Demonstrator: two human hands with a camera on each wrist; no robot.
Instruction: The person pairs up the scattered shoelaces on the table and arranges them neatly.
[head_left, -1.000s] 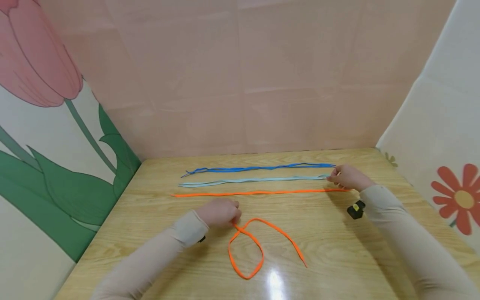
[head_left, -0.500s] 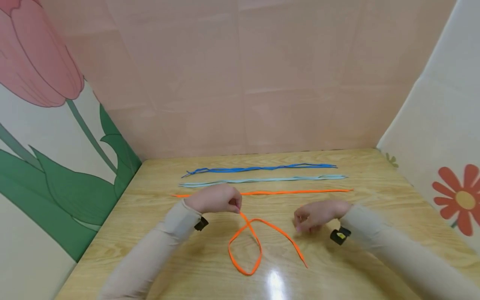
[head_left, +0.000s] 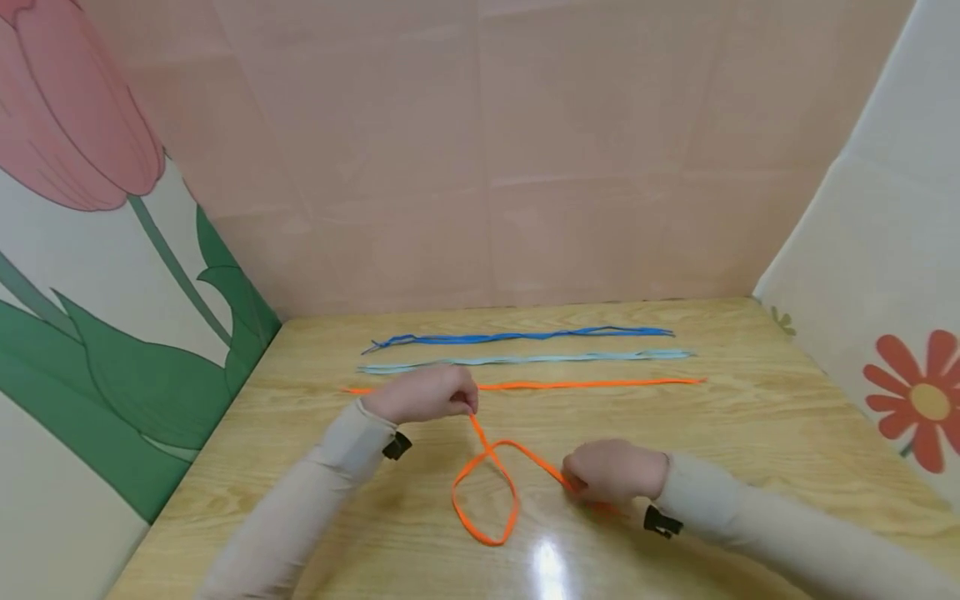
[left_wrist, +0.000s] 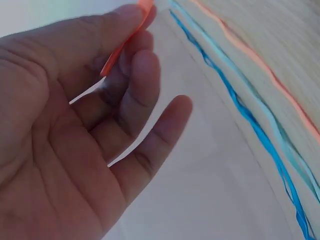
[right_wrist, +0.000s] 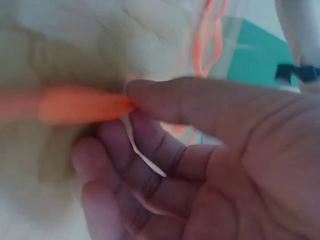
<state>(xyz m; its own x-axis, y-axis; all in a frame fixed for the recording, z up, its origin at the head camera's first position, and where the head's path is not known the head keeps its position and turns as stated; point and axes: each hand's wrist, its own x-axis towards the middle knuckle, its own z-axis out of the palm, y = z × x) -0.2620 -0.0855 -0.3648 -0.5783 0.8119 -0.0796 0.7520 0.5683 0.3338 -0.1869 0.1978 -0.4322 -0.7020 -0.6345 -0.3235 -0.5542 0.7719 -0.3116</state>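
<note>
An orange shoelace (head_left: 491, 452) lies in a crossed loop on the near part of the table in the head view. My left hand (head_left: 422, 394) pinches one end and lifts it off the wood. In the left wrist view, a short piece of this orange shoelace (left_wrist: 108, 66) sticks out between thumb and index finger, while the little finger stays extended. To the right of the loop, my right hand (head_left: 617, 471) grips the other stretch. The right wrist view shows its thumb (right_wrist: 165, 100) pressing the orange shoelace (right_wrist: 75, 105) against the fingers, somewhat blurred.
Behind the hands, a second orange lace (head_left: 585, 384), a light blue lace (head_left: 555, 359) and a blue lace (head_left: 517, 337) lie straight and parallel across the wooden table (head_left: 315, 467). A pink backdrop (head_left: 480, 208) rises at the back, with flower-print panels on both sides.
My right hand has left the right ends of the far laces, moved toward me and left, and taken hold of the orange shoelace. My left hand has raised its end and moved slightly away.
</note>
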